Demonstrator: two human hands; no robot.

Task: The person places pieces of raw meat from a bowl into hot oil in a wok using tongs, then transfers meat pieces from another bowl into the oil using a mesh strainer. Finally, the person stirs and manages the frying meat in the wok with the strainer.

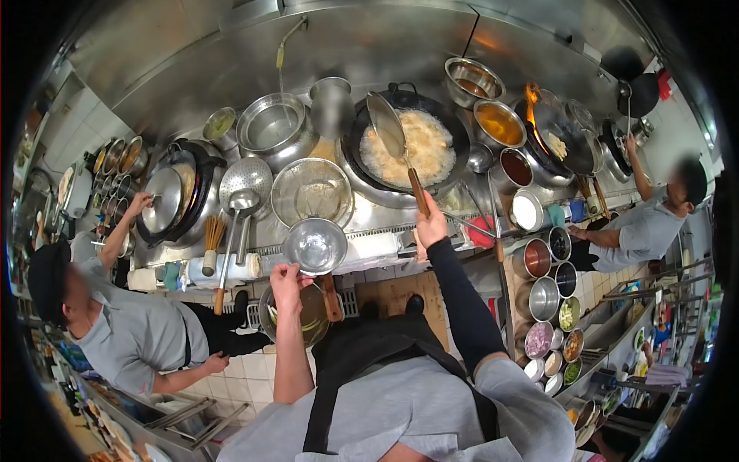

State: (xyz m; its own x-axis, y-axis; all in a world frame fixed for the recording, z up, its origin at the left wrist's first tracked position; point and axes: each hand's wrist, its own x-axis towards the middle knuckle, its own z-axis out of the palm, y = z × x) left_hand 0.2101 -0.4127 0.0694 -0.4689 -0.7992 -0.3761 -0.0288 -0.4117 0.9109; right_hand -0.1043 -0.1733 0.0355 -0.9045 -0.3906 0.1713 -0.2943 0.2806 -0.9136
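My right hand (pixel 432 224) is closed around the wooden handle of a round skimmer (pixel 386 125). The skimmer's head is tilted above a large black wok (pixel 446 158), where pale food (pixel 419 150) bubbles in foaming oil. With my left hand (pixel 289 286) I grip the rim of a small metal bowl (pixel 315 245), which looks bare inside. Just beyond that bowl, a wire-mesh strainer (pixel 296 173) rests on a round vessel on the steel counter. A pot with a wooden handle (pixel 332 296) stands below the counter edge by my left wrist.
On the left, a co-worker (pixel 154 331) holds a lid over another wok (pixel 208 189). A second co-worker (pixel 647 231) works at the right, near a wok with flames (pixel 531 104). Ingredient tins (pixel 544 299) line the right side; a perforated ladle (pixel 246 179) lies left.
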